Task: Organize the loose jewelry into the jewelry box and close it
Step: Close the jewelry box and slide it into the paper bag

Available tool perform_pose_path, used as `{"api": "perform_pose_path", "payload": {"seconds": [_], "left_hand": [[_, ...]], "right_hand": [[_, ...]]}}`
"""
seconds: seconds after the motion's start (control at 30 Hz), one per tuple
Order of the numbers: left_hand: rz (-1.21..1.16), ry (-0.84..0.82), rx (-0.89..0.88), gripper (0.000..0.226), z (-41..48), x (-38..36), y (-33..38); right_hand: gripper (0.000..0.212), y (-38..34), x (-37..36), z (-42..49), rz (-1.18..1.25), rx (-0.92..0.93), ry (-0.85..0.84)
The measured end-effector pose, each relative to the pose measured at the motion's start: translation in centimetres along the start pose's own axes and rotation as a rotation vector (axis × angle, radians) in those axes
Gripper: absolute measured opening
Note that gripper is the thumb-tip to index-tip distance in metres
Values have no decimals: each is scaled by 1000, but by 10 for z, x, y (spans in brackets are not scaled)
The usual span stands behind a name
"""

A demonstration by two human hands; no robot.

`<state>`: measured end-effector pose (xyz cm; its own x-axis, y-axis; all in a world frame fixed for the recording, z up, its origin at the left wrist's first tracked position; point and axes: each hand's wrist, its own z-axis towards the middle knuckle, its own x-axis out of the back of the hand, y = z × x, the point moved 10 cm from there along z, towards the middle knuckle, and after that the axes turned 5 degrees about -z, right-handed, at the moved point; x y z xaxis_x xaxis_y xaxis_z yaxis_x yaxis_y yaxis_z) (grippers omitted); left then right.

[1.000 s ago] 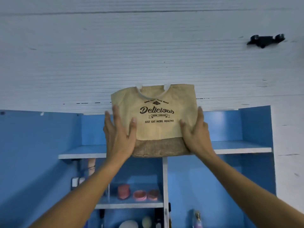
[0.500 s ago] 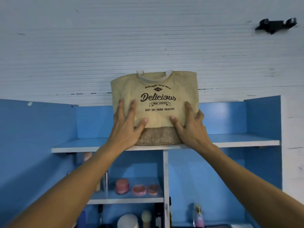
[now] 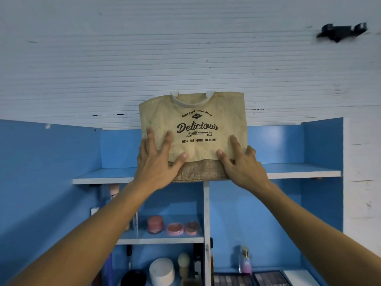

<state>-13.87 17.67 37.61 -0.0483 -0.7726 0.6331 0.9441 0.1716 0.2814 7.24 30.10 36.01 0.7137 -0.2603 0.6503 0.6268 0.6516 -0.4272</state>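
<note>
A tan burlap tote bag (image 3: 198, 124) printed "Delicious" stands upright on the top shelf (image 3: 299, 172) of a blue cabinet, its white handle at the top. My left hand (image 3: 156, 164) lies flat against the bag's lower left front, fingers spread. My right hand (image 3: 241, 164) presses the lower right front the same way. Neither hand wraps around the bag. No jewelry or jewelry box shows in this view.
Below the top shelf, a small shelf holds pink jars (image 3: 155, 223). Lower down stand a white jar (image 3: 161, 272), a perfume bottle (image 3: 245, 260) and dark palettes (image 3: 268, 278). A white slatted wall rises behind, with a black bracket (image 3: 340, 33) at the upper right.
The bag went from being held at its sides over the shelf edge to standing further back on the shelf. Both hands slid from its sides to its front.
</note>
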Motion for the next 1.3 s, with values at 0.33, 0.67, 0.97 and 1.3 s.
{"api": "perform_pose_path", "payload": {"seconds": [0.33,0.67,0.97,1.3], "left_hand": [[-83,-107,25,88,-4,-9,-4],[-95,-69,29,86,-6,-6,-4],[-71,-43,10,83,-11,0,-3],[-185,0,55,91,-10,4,-8]], "right_hand": [[67,0,-1,-7,-13,3,-5],[67,3,0,-7,-28,12,48],[67,4,0,-7,-65,-7,43],[68,6,-1,-5,50,5,22]]}}
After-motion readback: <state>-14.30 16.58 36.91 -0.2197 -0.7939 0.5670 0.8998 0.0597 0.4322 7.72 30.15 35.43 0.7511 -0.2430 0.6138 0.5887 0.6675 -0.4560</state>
